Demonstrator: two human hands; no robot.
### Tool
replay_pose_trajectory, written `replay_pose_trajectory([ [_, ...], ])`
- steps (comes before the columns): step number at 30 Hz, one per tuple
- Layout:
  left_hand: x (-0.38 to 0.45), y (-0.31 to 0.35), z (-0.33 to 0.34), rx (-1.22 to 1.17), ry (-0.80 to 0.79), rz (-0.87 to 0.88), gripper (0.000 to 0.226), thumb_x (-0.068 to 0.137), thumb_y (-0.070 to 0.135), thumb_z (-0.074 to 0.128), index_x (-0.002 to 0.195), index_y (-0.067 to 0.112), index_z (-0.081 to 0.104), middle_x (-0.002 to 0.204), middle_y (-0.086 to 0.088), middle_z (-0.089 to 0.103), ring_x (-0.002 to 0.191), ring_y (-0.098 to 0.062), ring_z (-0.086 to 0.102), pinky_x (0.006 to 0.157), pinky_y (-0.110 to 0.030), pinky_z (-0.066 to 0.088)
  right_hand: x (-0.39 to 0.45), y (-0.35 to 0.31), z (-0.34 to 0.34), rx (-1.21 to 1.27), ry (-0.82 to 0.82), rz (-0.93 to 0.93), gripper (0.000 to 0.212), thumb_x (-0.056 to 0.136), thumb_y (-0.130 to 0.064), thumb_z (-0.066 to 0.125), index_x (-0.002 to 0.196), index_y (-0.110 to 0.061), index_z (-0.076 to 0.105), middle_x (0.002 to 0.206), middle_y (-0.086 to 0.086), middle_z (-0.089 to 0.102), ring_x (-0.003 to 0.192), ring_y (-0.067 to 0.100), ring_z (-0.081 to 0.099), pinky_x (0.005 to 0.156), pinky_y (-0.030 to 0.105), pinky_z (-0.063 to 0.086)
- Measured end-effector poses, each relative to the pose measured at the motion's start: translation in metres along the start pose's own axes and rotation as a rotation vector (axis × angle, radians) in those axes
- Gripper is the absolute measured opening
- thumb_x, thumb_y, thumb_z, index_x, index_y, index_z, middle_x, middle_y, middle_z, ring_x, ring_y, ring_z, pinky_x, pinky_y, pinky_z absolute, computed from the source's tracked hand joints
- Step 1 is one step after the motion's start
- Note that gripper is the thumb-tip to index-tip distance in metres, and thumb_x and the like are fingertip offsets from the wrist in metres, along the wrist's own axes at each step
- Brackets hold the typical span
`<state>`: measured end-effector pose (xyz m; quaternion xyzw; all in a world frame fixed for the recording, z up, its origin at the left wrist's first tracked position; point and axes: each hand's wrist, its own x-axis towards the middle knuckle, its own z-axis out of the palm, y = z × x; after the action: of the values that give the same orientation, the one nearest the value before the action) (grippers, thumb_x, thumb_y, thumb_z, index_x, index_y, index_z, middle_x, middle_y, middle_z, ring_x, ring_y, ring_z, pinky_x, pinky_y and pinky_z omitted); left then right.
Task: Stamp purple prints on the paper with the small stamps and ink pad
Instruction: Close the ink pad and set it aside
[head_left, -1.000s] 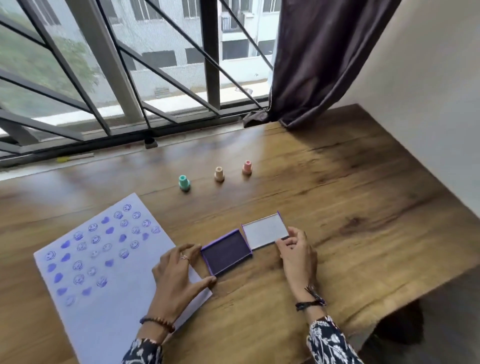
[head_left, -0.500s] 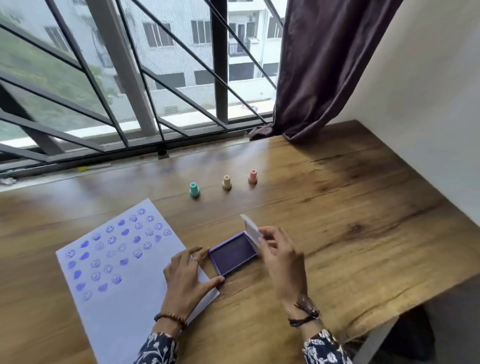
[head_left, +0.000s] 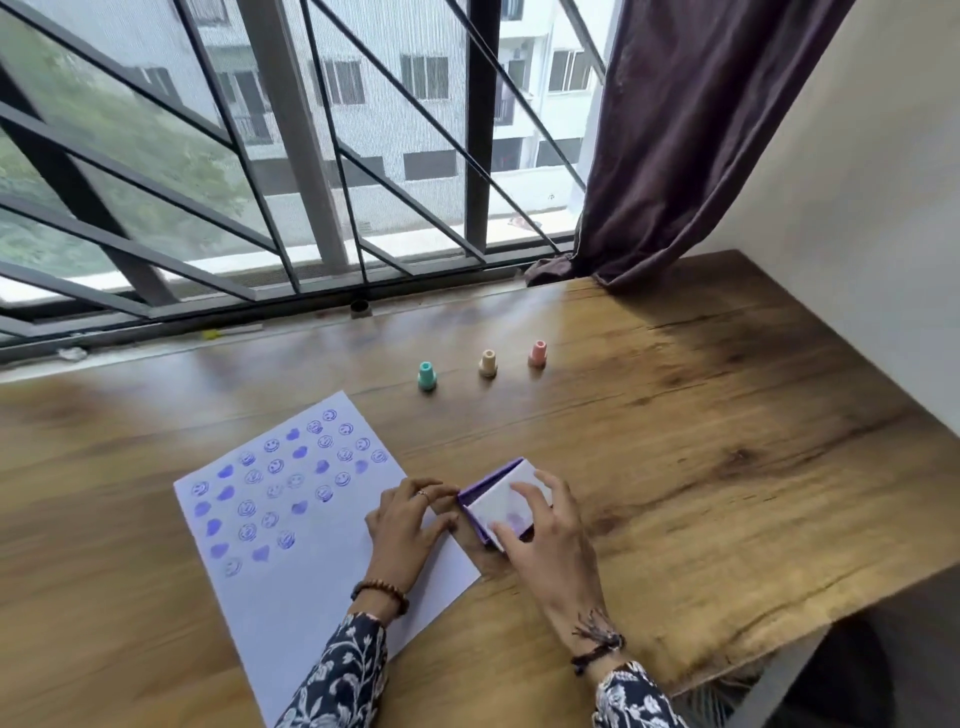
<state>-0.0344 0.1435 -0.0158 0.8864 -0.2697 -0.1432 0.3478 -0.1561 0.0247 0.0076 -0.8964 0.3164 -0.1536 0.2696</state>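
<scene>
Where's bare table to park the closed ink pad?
Free: wood right of the ink pad out to the wall-side edge, and the strip between the stamps and the paper. Crowded: front centre, where left hand and right hand meet at the pad.

A wooden table (head_left: 727, 415) stands against a window with a dark metal grille (head_left: 291, 156); a dark purple curtain (head_left: 691, 130) hangs at right, beside a pale wall (head_left: 872, 182).

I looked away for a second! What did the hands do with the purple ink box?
The right hand swung the lid from lying open on the table up and over, down onto the ink pad. The left hand stayed by the pad's left side, resting on the paper. The three stamps stayed in their row.
</scene>
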Motion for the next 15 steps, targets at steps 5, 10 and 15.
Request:
replay_pose_trajectory([
  [5, 0.003, 0.002, -0.006, -0.112, -0.029, 0.019, 0.024, 0.080, 0.017, 0.066, 0.102, 0.024, 0.069, 0.113, -0.001, 0.061, 0.112, -0.024, 0.050, 0.099, -0.047, 0.035, 0.010, -0.006, 0.006, -0.037, -0.136, 0.176, 0.066, 0.069, -0.046, 0.068, 0.127, -0.027, 0.046, 0.138, 0.006, 0.037, 0.128, 0.024, 0.034, 0.101, 0.030, 0.035],
  [10, 0.000, 0.003, -0.010, -0.106, -0.066, 0.022, 0.026, 0.081, 0.016, 0.065, 0.106, 0.025, 0.067, 0.119, 0.000, 0.059, 0.114, -0.024, 0.048, 0.101, -0.046, 0.034, 0.002, -0.011, 0.008, -0.130, -0.060, 0.229, 0.071, 0.069, -0.050, 0.065, 0.130, -0.020, 0.043, 0.134, 0.011, 0.040, 0.124, 0.028, 0.037, 0.103, 0.031, 0.031],
  [15, -0.002, 0.005, -0.012, -0.076, -0.079, 0.025, 0.028, 0.083, 0.014, 0.061, 0.108, 0.024, 0.066, 0.122, 0.001, 0.057, 0.116, -0.022, 0.048, 0.100, -0.045, 0.036, -0.015, -0.013, 0.008, -0.100, -0.041, 0.270, 0.072, 0.067, -0.048, 0.068, 0.129, -0.018, 0.045, 0.132, 0.012, 0.041, 0.121, 0.030, 0.039, 0.103, 0.034, 0.034],
])
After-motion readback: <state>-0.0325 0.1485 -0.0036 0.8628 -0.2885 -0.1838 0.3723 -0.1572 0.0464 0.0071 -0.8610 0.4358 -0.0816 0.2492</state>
